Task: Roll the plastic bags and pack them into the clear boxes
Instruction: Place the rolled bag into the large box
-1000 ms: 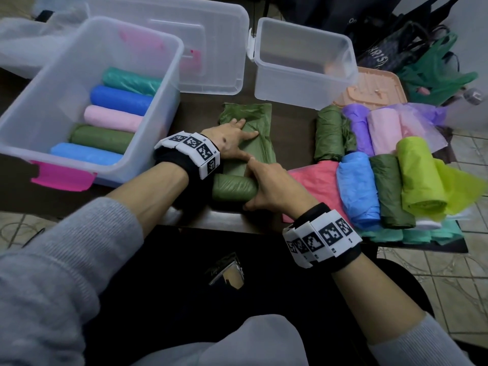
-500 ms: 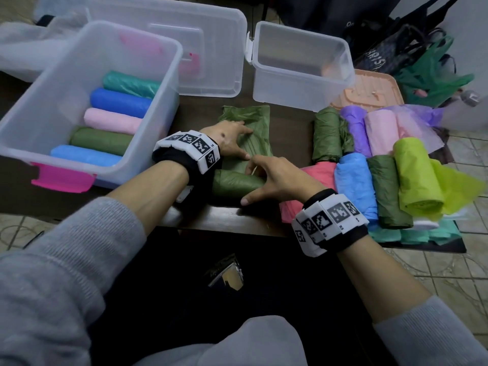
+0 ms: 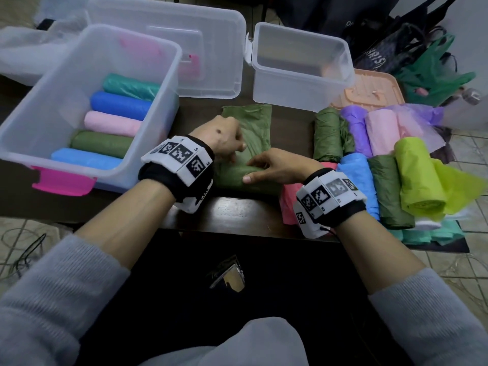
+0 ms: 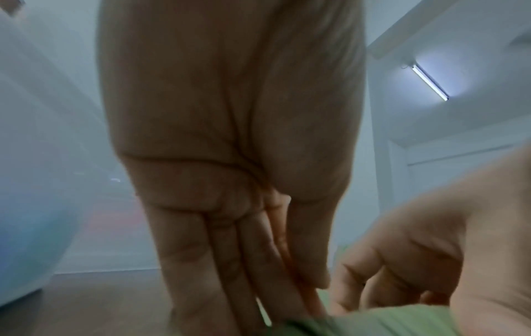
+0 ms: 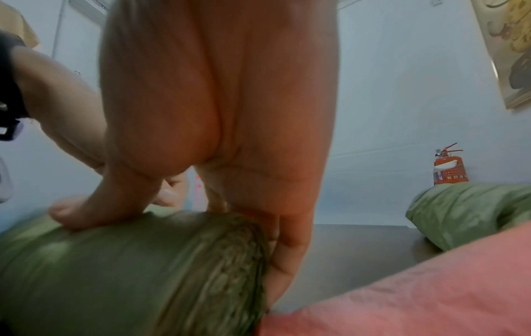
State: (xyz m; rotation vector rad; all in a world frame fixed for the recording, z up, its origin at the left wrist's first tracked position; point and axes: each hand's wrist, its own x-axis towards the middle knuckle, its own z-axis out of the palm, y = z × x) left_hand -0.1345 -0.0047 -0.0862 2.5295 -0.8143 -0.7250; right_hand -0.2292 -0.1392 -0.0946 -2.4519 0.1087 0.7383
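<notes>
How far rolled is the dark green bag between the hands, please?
Partly rolled. The dark green bag forms a thick roll under both hands, while its far part lies flat on the table.

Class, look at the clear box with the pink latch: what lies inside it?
Inside the clear box lie five rolled bags, side by side: teal, blue, pink, olive green, light blue. Whatever lies beneath them is covered.

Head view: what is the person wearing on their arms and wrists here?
Both arms wear grey knit sleeves pushed up the forearms. Each wrist carries a black band with a row of white blocks printed with black square coded markers; the right wrist's set looks the same, with a thin black cord at its lower edge. The left hand and right hand are bare, with no gloves.
</notes>
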